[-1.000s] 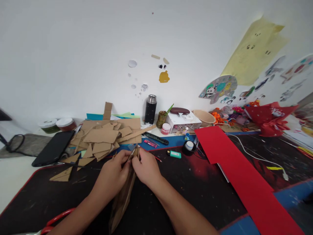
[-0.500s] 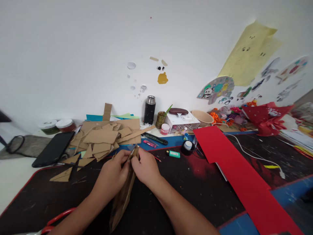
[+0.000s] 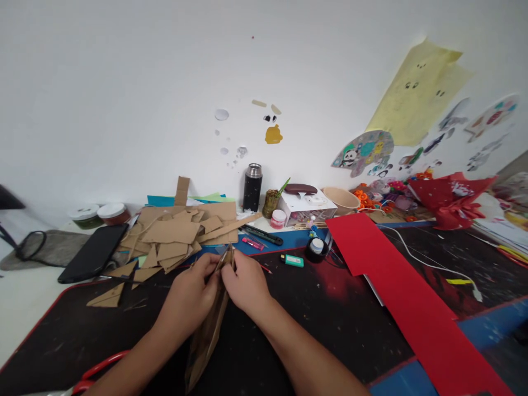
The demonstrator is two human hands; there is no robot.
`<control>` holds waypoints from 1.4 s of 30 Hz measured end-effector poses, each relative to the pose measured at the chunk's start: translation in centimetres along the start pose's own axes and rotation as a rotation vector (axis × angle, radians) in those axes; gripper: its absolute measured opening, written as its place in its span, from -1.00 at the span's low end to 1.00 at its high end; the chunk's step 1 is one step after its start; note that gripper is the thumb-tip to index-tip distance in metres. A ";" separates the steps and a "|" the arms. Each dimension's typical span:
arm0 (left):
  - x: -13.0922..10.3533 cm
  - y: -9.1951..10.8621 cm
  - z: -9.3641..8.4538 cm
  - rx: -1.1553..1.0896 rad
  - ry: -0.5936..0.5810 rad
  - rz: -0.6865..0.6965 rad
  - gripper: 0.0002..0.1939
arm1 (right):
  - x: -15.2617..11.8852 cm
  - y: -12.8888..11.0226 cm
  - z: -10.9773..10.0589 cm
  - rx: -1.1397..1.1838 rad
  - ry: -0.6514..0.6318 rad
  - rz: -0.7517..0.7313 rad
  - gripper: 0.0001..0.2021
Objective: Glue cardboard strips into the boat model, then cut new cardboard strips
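Note:
A long, narrow brown folded piece (image 3: 206,344), seemingly cardboard or paper, slants up from the lower middle of the view. My left hand (image 3: 193,289) pinches its upper end from the left side. On the right side of the same end, my right hand (image 3: 244,279) is closed with the thumb pressed on it. The hands almost touch, and a pale pointed tip shows between them. My fingers partly hide the upper end. Beyond my left hand lies a pile of cut cardboard pieces (image 3: 171,231).
Red-handled scissors (image 3: 103,364) lie at lower left. A large red sheet (image 3: 396,275) crosses the right side. Toward the wall stand a black bottle (image 3: 252,190), a white box (image 3: 309,206) and a beige bowl (image 3: 341,199). A green lighter-like item (image 3: 292,260) lies right of my hands.
The camera view has shifted slightly, with the wall items a little lower in the picture. Both hands keep the same hold on the brown piece.

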State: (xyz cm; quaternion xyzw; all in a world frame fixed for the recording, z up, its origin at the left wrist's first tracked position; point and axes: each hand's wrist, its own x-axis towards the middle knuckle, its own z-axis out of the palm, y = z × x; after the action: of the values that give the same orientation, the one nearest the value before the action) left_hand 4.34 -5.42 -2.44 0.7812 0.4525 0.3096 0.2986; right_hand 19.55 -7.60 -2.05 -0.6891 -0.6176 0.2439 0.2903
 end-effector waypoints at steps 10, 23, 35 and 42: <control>0.0 0.7 -0.2 -0.014 0.012 0.016 -0.80 | -0.1 -0.1 0.0 0.024 0.013 0.004 -0.90; 0.1 0.9 -0.3 -0.006 0.031 0.011 -0.81 | -0.2 -0.2 0.0 0.025 0.027 0.007 -0.91; 0.0 0.9 -0.3 -0.003 0.023 0.014 -0.80 | -0.1 -0.1 0.0 0.029 0.020 0.000 -0.90; -0.1 0.6 -0.2 0.040 0.021 0.010 -0.75 | 0.1 0.1 0.2 0.014 0.021 -0.017 -0.92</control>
State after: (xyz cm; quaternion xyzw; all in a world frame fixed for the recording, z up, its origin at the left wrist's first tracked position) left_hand 4.46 -5.69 -1.84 0.7860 0.4576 0.3102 0.2768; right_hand 19.54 -7.53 -2.25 -0.6844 -0.6184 0.2385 0.3037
